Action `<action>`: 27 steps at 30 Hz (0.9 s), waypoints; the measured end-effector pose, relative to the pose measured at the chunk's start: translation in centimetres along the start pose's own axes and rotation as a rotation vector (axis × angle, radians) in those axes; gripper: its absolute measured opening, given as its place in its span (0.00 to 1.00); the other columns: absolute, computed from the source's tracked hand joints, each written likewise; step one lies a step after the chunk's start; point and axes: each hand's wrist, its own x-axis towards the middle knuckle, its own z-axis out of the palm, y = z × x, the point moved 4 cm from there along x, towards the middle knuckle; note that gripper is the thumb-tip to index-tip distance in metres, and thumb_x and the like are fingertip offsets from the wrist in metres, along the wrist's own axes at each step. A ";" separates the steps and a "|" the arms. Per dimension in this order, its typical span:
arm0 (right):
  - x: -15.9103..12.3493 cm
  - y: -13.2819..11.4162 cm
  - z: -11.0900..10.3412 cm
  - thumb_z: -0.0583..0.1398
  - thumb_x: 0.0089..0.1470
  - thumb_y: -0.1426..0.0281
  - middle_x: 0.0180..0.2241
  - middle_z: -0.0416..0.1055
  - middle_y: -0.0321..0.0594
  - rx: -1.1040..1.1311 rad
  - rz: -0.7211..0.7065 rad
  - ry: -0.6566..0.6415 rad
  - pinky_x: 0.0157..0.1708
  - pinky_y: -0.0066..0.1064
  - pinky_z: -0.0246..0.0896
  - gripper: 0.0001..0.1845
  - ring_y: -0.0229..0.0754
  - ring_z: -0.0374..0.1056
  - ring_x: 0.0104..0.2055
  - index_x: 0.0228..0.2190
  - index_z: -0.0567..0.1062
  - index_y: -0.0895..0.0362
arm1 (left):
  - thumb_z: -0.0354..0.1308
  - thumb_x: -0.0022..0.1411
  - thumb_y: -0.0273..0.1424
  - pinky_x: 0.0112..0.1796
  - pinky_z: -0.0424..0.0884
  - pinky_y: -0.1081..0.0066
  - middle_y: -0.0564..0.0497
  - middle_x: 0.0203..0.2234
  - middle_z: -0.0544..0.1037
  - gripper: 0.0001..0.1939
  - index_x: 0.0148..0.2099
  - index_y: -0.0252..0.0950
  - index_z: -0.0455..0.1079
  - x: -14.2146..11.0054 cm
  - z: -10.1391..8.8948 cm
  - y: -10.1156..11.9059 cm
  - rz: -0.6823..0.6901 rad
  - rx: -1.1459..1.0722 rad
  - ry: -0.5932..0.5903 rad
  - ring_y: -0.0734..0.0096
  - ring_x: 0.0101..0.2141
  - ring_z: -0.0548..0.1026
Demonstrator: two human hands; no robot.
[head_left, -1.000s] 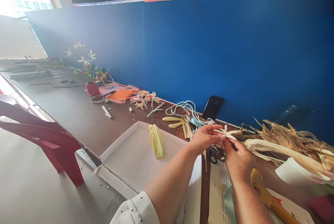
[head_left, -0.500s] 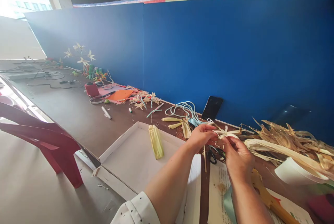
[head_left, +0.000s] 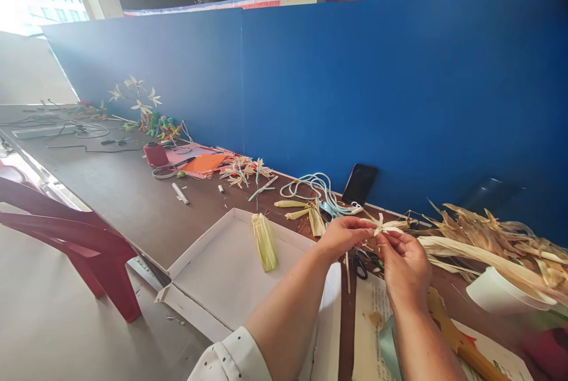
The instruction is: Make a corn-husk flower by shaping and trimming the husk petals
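Observation:
Both of my hands meet above the brown table [head_left: 133, 203], pinching a small pale corn-husk flower [head_left: 387, 226] between them. My left hand [head_left: 344, 236] grips the flower from the left with thumb and fingers closed. My right hand [head_left: 404, 262] holds its base from below, fingers curled. A heap of dried corn husks [head_left: 483, 239] lies just right of the flower. Black scissors [head_left: 361, 262] lie on the table under my hands.
A shallow white cardboard tray [head_left: 213, 239] holds a folded yellow-green husk bundle [head_left: 265, 241]. Behind it lie a light-blue cord [head_left: 315, 186], a black phone [head_left: 360, 184] leaning on the blue partition, a white cup [head_left: 499, 292], finished husk flowers [head_left: 242, 169], orange paper [head_left: 204, 162] and a red chair [head_left: 71, 233].
My hands have drawn slightly closer together around the flower, and the fingers have shifted on it. The view has drifted a little; nothing else on the table moved.

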 end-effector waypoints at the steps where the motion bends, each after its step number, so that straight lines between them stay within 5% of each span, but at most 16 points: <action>1: 0.0 0.0 0.0 0.70 0.38 0.59 0.33 0.76 0.40 -0.002 -0.003 -0.010 0.27 0.29 0.63 0.24 0.40 0.69 0.30 0.37 0.72 0.56 | 0.65 0.48 0.34 0.27 0.62 0.77 0.52 0.26 0.74 0.17 0.41 0.33 0.76 0.0 0.0 0.0 0.006 -0.006 -0.006 0.83 0.22 0.64; 19: 0.1 0.5 -0.3 0.70 0.39 0.59 0.31 0.74 0.37 0.119 0.049 0.020 0.25 0.26 0.60 0.21 0.34 0.63 0.24 0.35 0.75 0.56 | 0.63 0.44 0.26 0.34 0.66 0.74 0.50 0.31 0.76 0.21 0.45 0.33 0.76 -0.4 0.7 0.5 0.029 -0.063 -0.137 0.79 0.26 0.68; 27: 0.7 1.3 -0.5 0.68 0.42 0.58 0.29 0.73 0.34 0.103 -0.022 0.007 0.25 0.26 0.59 0.21 0.33 0.62 0.23 0.36 0.75 0.55 | 0.68 0.43 0.38 0.36 0.69 0.71 0.46 0.33 0.77 0.24 0.44 0.31 0.76 -0.4 0.9 0.4 0.097 -0.080 -0.102 0.73 0.31 0.72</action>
